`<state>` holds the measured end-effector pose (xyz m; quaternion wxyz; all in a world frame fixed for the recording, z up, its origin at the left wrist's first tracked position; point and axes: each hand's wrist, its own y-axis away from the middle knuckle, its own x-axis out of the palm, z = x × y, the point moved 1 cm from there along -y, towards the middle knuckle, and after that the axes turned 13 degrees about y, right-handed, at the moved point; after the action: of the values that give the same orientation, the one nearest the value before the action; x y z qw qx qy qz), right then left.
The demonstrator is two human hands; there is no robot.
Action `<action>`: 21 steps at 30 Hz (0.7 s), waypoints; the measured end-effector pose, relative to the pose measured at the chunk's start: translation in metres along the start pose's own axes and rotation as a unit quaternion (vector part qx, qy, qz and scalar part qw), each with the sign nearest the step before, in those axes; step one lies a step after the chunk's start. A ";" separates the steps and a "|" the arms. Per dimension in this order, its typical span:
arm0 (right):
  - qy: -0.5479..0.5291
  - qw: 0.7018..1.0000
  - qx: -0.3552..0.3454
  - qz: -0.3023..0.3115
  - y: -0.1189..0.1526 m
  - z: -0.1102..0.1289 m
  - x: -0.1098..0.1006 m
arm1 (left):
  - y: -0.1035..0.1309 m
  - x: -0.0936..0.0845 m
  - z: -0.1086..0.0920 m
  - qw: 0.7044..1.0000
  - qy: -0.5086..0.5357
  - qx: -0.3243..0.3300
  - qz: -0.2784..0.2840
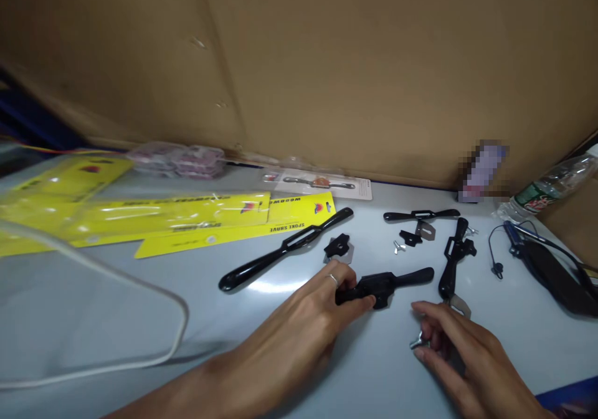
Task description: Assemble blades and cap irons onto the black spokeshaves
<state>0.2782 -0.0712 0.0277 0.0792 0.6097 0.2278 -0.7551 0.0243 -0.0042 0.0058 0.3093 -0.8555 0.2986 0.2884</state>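
The fingers of my left hand [322, 310] are closed on a black spokeshave [413, 277] lying low over the table, its handle pointing right. A small silver wing screw [419, 342] sits between the thumb and fingers of my right hand [471, 350], apart from the spokeshave. Beyond my left hand lie another spokeshave body [284, 249], tilted up to the right, and a black cap [337, 245] on a metal blade. Further right rest a spokeshave [402, 216], a loose cap [410, 238], a blade [426, 230], a wing screw [398, 247] and one more spokeshave [451, 260].
Yellow packaging cards [233, 226] with clear plastic cover the left back. A white cable [140, 282] loops at left. Against the cardboard wall [327, 64] lie a packaged tool [355, 187] and plastic packs [177, 160]. A bottle [542, 195] and dark pouch [551, 269] are at right.
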 end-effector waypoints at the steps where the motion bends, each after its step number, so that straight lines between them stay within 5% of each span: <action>1: -0.012 1.000 0.012 0.007 0.001 -0.001 0.000 | 0.000 0.000 0.001 1.000 -0.001 0.001 -0.001; 12: -0.035 0.996 0.043 0.072 -0.001 0.002 0.001 | 0.001 0.001 0.000 1.000 -0.012 0.010 -0.011; 21: -0.072 0.974 0.133 0.169 -0.018 0.007 -0.012 | 0.000 0.002 0.002 1.000 -0.022 0.010 -0.007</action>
<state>0.2676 -0.0598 0.0446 0.1402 0.5884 0.0123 -0.7962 0.0243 -0.0036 0.0034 0.3268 -0.8479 0.2883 0.3019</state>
